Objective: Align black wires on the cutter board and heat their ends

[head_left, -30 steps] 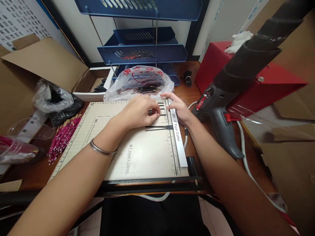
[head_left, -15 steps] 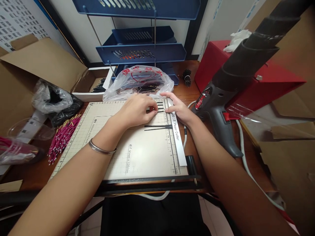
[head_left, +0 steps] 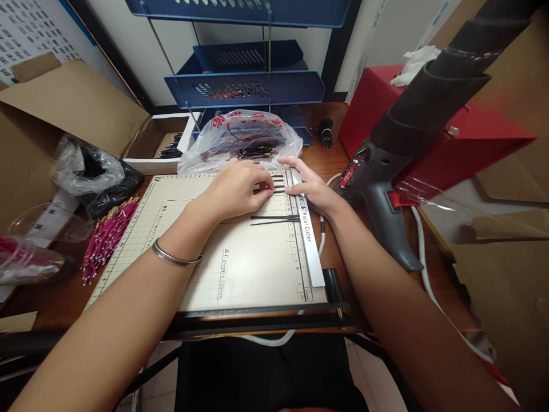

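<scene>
A cream paper cutter board [head_left: 253,257] with a white strip [head_left: 312,246] along its right side lies before me. My left hand [head_left: 242,189] rests over its upper part, thumb and forefinger pinched at the left ends of short black strips [head_left: 278,181]. My right hand [head_left: 311,186] is at the top of the white strip, forefinger and thumb apart, the thumb tip touching near the right ends of the black strips. Lower on the board lie several longer black strips [head_left: 274,219], untouched, their right ends at the white strip.
Behind the board are a clear plastic bag [head_left: 244,137] of black pieces and a blue rack [head_left: 244,88]. A heat gun [head_left: 386,189] and red box [head_left: 484,126] stand right; magenta wires [head_left: 109,234] and an open carton [head_left: 81,109] lie left.
The whole view has shifted slightly. Both hands keep nearly the same places, and the black strips show no clear movement on the board.
</scene>
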`<action>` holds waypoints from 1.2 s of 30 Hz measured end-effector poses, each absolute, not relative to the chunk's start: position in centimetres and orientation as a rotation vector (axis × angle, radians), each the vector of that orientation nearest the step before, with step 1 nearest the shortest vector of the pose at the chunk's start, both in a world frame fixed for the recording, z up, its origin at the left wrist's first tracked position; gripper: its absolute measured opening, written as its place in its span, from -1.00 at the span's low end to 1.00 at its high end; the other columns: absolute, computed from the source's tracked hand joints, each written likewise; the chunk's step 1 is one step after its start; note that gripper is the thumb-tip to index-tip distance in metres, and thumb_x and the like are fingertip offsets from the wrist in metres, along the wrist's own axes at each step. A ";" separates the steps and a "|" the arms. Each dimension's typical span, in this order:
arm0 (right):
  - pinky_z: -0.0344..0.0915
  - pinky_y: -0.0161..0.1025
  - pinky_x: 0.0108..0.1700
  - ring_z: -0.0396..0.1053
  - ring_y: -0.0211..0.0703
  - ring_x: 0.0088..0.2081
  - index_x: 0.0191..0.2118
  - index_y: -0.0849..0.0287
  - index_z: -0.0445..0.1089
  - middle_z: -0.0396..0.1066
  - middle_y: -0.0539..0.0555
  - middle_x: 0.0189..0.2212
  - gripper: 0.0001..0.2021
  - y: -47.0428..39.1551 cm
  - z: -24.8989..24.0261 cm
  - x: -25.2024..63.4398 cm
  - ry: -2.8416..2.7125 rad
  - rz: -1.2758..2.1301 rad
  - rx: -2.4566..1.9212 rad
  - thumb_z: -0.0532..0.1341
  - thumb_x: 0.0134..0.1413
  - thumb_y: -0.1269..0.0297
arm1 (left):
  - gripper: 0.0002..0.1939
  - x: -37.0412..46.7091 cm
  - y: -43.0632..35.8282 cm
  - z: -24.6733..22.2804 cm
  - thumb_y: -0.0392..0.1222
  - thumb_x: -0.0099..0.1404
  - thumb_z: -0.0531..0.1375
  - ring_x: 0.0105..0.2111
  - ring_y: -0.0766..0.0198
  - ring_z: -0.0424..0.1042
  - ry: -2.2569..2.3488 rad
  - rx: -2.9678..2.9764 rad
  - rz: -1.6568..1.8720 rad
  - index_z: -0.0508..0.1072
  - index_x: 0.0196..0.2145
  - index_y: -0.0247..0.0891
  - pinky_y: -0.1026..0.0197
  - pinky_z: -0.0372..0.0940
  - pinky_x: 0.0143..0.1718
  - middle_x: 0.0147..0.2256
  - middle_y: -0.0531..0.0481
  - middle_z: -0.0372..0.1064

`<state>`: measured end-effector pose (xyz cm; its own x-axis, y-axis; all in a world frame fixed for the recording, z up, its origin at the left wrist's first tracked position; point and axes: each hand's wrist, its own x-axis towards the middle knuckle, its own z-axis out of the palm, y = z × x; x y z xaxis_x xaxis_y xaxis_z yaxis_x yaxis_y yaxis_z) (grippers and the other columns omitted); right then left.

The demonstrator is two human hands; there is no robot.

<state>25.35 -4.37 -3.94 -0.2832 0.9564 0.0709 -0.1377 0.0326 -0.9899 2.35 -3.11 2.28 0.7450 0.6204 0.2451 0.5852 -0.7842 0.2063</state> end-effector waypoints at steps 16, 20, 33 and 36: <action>0.02 0.29 0.63 0.28 0.29 0.38 0.22 0.01 0.36 0.40 0.08 0.29 -0.21 -4.3 -3.8 25.5 -1.394 1.430 -0.905 0.45 -0.27 0.29 | -0.78 2.3 -3.2 2.4 -0.14 0.43 0.24 -0.27 0.08 0.51 0.929 2.786 0.490 0.70 -0.23 -0.22 0.03 0.23 -0.14 -0.32 -0.08 0.62; 0.04 0.27 0.62 0.29 0.28 0.37 0.24 0.00 0.34 0.40 0.08 0.27 -0.19 -4.3 -3.8 25.6 -1.406 1.444 -0.900 0.45 -0.26 0.29 | -0.77 2.2 -3.2 2.4 -0.14 0.43 0.23 -0.26 0.07 0.51 0.936 2.795 0.492 0.71 -0.23 -0.22 0.03 0.24 -0.13 -0.32 -0.09 0.62; -0.05 0.31 0.65 0.22 0.30 0.43 0.24 -0.01 0.34 0.36 0.09 0.31 -0.19 -4.2 -3.8 25.7 -1.423 1.448 -0.893 0.45 -0.25 0.28 | -0.78 2.2 -2.9 2.1 -0.12 0.44 0.25 -0.26 0.08 0.52 0.937 2.774 0.520 0.70 -0.24 -0.21 0.04 0.26 -0.12 -0.32 -0.08 0.63; -0.05 0.31 0.65 0.22 0.31 0.43 0.24 -0.01 0.34 0.38 0.10 0.29 -0.19 -4.3 -3.7 25.7 -1.412 1.452 -0.899 0.46 -0.27 0.28 | -0.78 2.1 -3.0 2.1 -0.12 0.43 0.25 -0.28 0.09 0.51 0.932 2.770 0.518 0.70 -0.24 -0.22 0.04 0.26 -0.14 -0.32 -0.09 0.64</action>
<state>25.68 -4.26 -3.74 -0.3381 0.9374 0.0834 -0.1095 0.0488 -0.9928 2.14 -2.98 2.14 0.7439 0.6117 0.2692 0.5516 -0.7894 0.2695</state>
